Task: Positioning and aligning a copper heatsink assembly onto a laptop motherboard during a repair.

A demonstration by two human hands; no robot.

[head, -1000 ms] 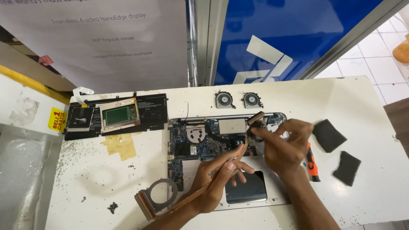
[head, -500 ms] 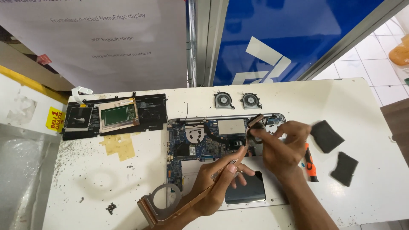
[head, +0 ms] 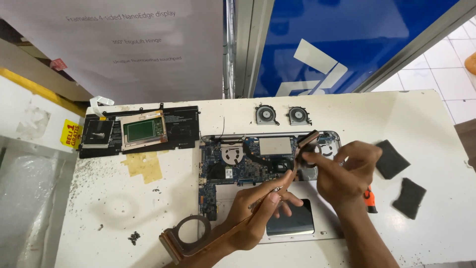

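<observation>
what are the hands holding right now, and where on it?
Both hold one copper heat pipe assembly. The left hand grips the pipe near its middle; the right hand pinches the upper fin-block end with its fingers, above the opened laptop.

A white table (head: 421, 114) stands against a blue wall panel (head: 357, 34). A white poster (head: 124, 49) hangs beside it. White floor tiles (head: 446, 64) show at right.

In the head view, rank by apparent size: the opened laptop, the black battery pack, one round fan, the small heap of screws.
1. Opened laptop
2. Black battery pack
3. Round fan; the second fan beside it looks alike
4. Heap of screws
</observation>
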